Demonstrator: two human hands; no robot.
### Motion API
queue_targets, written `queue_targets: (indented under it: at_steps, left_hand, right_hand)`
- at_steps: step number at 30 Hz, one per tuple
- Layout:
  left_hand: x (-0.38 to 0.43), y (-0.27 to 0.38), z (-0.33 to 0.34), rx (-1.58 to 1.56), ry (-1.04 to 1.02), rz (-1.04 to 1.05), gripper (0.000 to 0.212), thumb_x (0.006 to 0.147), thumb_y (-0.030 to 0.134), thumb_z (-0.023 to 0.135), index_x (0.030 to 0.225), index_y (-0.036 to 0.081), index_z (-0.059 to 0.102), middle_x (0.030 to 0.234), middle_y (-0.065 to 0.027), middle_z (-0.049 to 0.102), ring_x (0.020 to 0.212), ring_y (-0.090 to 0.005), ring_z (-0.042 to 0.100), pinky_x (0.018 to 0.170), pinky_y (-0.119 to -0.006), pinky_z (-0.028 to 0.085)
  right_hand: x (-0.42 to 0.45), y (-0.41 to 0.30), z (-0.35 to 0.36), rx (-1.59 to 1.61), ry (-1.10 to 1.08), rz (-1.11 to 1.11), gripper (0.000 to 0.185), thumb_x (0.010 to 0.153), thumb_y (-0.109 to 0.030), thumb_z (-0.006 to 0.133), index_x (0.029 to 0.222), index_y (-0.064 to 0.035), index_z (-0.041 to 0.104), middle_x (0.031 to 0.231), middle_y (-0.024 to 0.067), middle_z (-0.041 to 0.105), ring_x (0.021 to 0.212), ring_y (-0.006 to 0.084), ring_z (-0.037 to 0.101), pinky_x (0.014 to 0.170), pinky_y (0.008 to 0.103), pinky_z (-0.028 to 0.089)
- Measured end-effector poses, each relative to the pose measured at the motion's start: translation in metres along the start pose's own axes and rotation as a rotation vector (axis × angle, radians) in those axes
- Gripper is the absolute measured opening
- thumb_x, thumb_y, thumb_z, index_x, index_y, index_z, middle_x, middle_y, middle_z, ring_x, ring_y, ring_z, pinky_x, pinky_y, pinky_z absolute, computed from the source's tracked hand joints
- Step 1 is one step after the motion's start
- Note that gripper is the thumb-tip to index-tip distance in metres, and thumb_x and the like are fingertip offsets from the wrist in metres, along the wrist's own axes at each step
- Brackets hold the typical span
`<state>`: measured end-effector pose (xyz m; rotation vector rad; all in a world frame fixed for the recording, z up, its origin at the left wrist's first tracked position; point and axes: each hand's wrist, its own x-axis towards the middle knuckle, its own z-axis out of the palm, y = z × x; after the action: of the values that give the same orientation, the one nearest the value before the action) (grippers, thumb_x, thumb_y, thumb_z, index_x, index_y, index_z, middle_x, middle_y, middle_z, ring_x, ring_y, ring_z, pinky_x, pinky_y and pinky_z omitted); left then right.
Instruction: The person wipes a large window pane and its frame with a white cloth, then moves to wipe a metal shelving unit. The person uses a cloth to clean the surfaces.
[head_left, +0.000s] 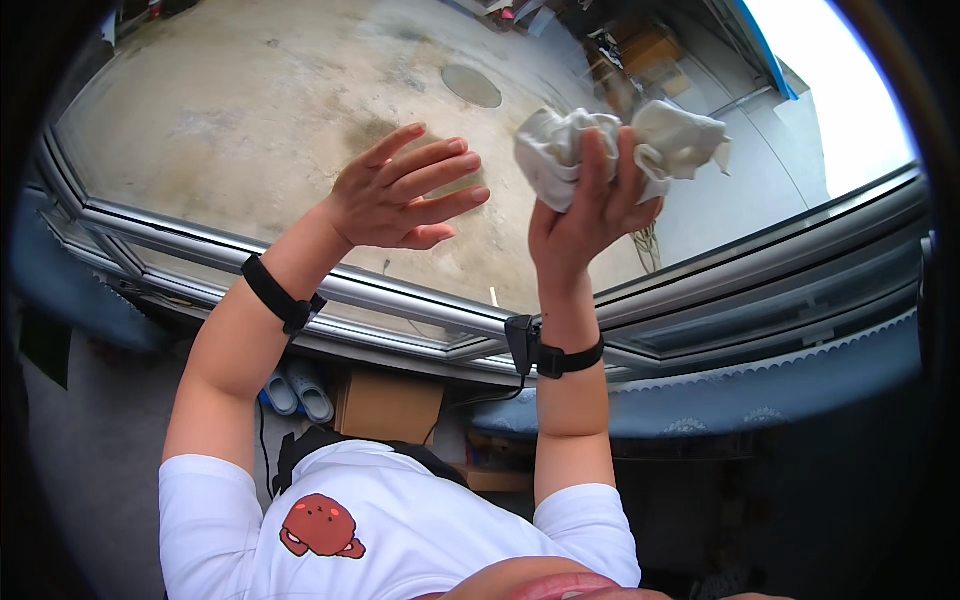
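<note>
Crumpled white cloth (566, 154) is bunched in my right hand (592, 199), with one part sticking out to the right of the fingers. That hand is raised in front of a window pane (300, 112); whether the cloth touches the glass I cannot tell. To its left, my left hand (412, 187) is also raised, its back to me, fingers spread and pointing right, holding nothing. Whether it touches the glass is unclear. A black strap (281, 296) circles my left forearm, and another black strap (574, 360) with a small black device is on my right wrist.
Silver window frame rails (420, 292) run below both hands. A blue scalloped-edge cloth (697, 412) lies along the lower right. Beneath the window are light clogs (307, 390) and a cardboard box (394, 405). A concrete yard shows beyond the glass, with boxes (649, 52) at upper right.
</note>
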<state>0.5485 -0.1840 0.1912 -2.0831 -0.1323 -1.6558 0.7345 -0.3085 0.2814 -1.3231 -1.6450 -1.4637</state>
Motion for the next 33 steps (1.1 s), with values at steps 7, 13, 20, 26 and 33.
queue_targets:
  at_steps: [7, 13, 20, 26, 33]
  left_hand:
    - [0.005, -0.002, -0.001, -0.01, -0.043, -0.012, 0.058, 0.102, 0.065, 0.029, 0.145, 0.032, 0.049, 0.151, -0.001, 0.045, 0.14, -0.0171, 0.044, 0.124, -0.044, 0.024]
    - [0.01, 0.003, -0.006, 0.176, -0.169, -0.03, 0.056, 0.103, 0.062, 0.028, 0.139, 0.031, 0.057, 0.147, 0.0018, 0.05, 0.138, -0.0132, 0.046, 0.125, -0.044, 0.02]
    - [0.006, 0.005, 0.002, 0.281, -0.125, -0.015, 0.054, 0.103, 0.061, 0.03, 0.133, 0.029, 0.062, 0.143, 0.0013, 0.053, 0.136, -0.0147, 0.048, 0.123, -0.043, 0.022]
    - [0.002, 0.0, -0.005, 0.188, -0.189, -0.054, 0.063, 0.096, 0.071, 0.037, 0.132, 0.027, 0.063, 0.145, -0.0002, 0.052, 0.138, -0.0166, 0.045, 0.123, -0.045, 0.02]
    - [0.036, 0.033, -0.013, -0.338, -0.048, -0.202, 0.08, 0.086, 0.083, 0.041, 0.14, 0.027, 0.058, 0.149, -0.0038, 0.047, 0.142, -0.0186, 0.04, 0.125, -0.046, 0.013]
  right_hand:
    - [-0.131, -0.035, 0.02, 0.196, -0.247, -0.437, 0.022, 0.086, -0.036, 0.071, 0.107, -0.0413, 0.072, 0.116, -0.0124, 0.06, 0.135, 0.0137, 0.043, 0.115, 0.0472, 0.03]
    - [-0.046, 0.089, -0.035, -0.024, -0.086, -0.097, 0.037, 0.093, -0.024, 0.069, 0.13, -0.0254, 0.064, 0.146, 0.0111, 0.039, 0.141, 0.0367, 0.027, 0.116, 0.052, 0.027]
    - [-0.003, 0.11, -0.036, 0.169, 0.239, 0.211, 0.054, 0.091, -0.022, 0.068, 0.142, -0.0159, 0.053, 0.154, 0.0173, 0.03, 0.139, 0.033, 0.032, 0.111, 0.0449, 0.028]
    - [-0.105, 0.001, -0.001, 0.117, -0.123, -0.116, 0.049, 0.083, -0.018, 0.07, 0.124, -0.0446, 0.068, 0.126, -0.0051, 0.055, 0.136, 0.0248, 0.039, 0.113, 0.0493, 0.027]
    - [-0.096, -0.003, 0.0, 0.364, -0.218, -0.215, 0.048, 0.083, -0.023, 0.074, 0.129, -0.0317, 0.063, 0.122, 0.0034, 0.056, 0.132, 0.0207, 0.049, 0.117, 0.0445, 0.035]
